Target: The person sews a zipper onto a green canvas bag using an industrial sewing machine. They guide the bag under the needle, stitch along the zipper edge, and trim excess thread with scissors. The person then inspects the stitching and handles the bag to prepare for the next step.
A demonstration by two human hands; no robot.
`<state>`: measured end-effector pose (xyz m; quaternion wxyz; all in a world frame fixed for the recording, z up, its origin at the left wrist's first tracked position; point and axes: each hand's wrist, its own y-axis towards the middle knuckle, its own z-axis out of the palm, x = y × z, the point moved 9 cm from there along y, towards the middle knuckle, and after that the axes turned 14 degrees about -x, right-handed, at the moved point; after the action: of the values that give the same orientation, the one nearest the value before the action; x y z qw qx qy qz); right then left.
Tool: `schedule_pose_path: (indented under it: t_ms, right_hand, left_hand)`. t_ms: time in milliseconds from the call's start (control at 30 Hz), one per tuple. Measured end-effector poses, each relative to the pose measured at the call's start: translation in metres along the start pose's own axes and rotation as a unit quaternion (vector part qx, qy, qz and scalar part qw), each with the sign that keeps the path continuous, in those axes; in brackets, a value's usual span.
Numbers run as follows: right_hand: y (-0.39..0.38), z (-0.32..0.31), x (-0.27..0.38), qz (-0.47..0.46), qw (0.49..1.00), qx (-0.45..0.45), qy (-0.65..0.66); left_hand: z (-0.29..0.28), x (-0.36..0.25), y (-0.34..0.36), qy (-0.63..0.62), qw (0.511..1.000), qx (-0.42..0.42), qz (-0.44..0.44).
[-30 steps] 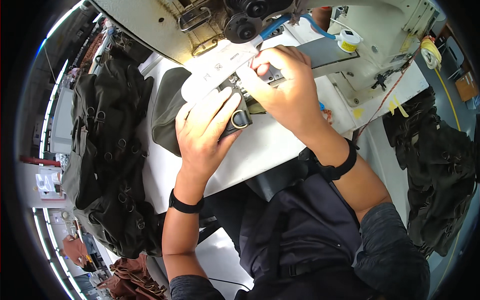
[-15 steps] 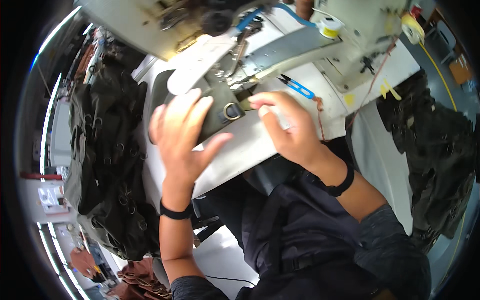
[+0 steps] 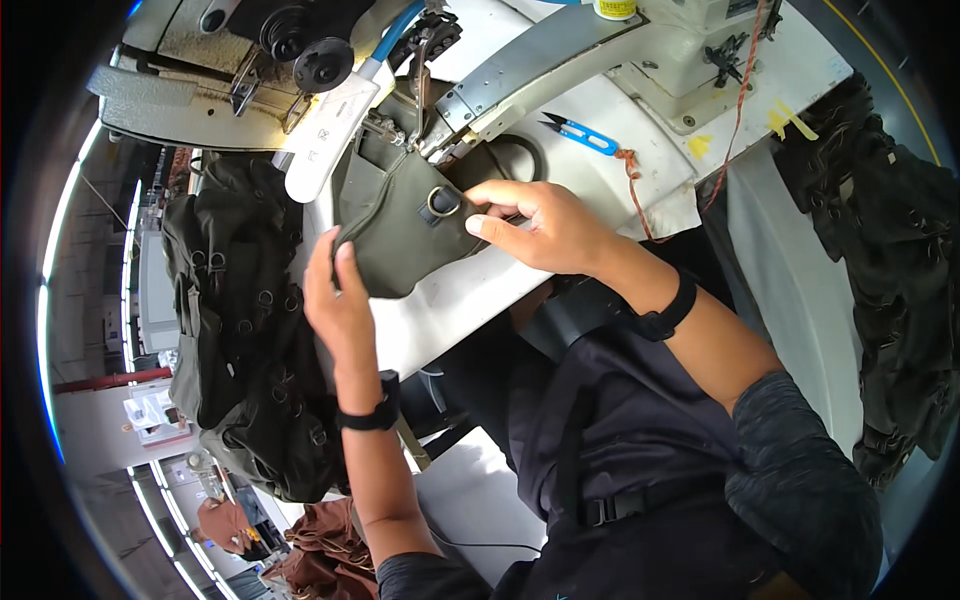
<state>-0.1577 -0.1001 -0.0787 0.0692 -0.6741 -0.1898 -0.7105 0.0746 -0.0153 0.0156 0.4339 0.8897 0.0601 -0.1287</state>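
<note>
An olive-green fabric piece [image 3: 395,235] with a metal ring [image 3: 441,202] lies on the white sewing table [image 3: 470,290], under the needle area of the sewing machine [image 3: 420,60]. My left hand [image 3: 335,295] pinches the fabric's left edge. My right hand [image 3: 545,225] presses its fingertips on the fabric's right side, just beside the ring.
Blue thread snips [image 3: 575,132] lie on the table beyond my right hand. A pile of dark fabric pieces with rings [image 3: 250,330] hangs at the table's left. More dark fabric [image 3: 895,290] hangs at the right. A yellow thread spool [image 3: 615,8] stands on the machine.
The view has shifted. My left hand slid off the top of the fabric to its left edge, and my right hand now holds the fabric next to the ring.
</note>
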Motion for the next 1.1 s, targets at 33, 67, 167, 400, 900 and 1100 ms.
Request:
schedule_pose_path:
  t_ms: [33, 67, 167, 400, 900, 1100]
  right_hand:
    - [0.003, 0.001, -0.002, -0.031, 0.999, -0.002, 0.013]
    - [0.001, 0.003, -0.006, -0.038, 0.999, -0.003, 0.026]
    - [0.002, -0.003, -0.006, -0.109, 0.991, -0.035, 0.073]
    - [0.004, 0.003, -0.007, -0.002, 0.982, 0.042, 0.185]
    - [0.01, 0.009, 0.018, 0.002, 0.969, 0.018, 0.245]
    - [0.006, 0.003, 0.017, 0.099, 0.949, 0.007, 0.298]
  left_hand:
    - [0.013, 0.003, -0.004, 0.012, 1.0, 0.023, -0.013]
    - [0.021, 0.007, -0.008, 0.025, 0.998, 0.045, -0.026]
    - [0.017, -0.021, -0.002, 0.122, 0.988, 0.024, 0.092]
    - [0.011, -0.152, -0.014, -0.002, 0.971, 0.002, 0.239]
    - [0.019, -0.123, -0.011, -0.113, 0.978, -0.035, 0.17]
    - [0.017, -0.129, 0.007, -0.066, 0.994, 0.022, 0.085]
